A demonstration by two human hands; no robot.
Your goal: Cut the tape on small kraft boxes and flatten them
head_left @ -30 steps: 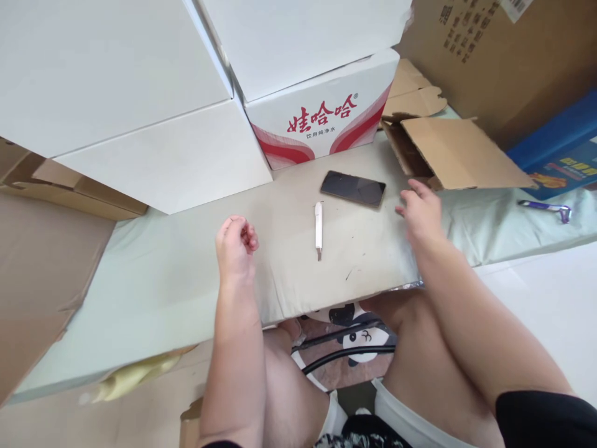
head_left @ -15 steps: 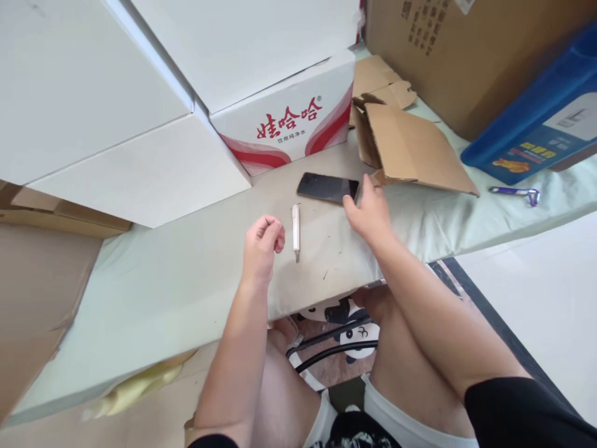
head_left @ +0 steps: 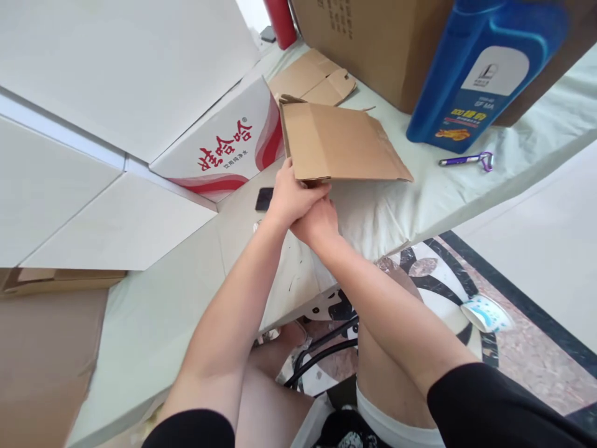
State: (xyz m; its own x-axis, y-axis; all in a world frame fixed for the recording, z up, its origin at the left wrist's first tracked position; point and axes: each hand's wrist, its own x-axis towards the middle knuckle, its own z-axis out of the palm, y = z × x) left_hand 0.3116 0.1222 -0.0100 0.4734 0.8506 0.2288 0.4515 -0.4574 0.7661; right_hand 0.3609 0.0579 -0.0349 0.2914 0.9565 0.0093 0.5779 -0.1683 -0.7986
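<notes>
Both my hands meet at the near left corner of a brown cardboard box with open flaps, which is tilted on the covered surface. My left hand is closed on that corner, with its thumb reaching across my right hand. Just below it, my right hand is closed against the same corner, and its fingertips are partly hidden. A black phone shows beside my left wrist, its rest covered by the arm. Only the end of the white box cutter peeks out by my left forearm.
Beyond the box lies flattened cardboard. A blue jug and a purple-handled peeler are at the right. White cartons stand at the left, a large brown box behind. A patterned roll is on the floor.
My right hand has left the phone and both hands have come together on the cardboard box. The view has turned to the right.
</notes>
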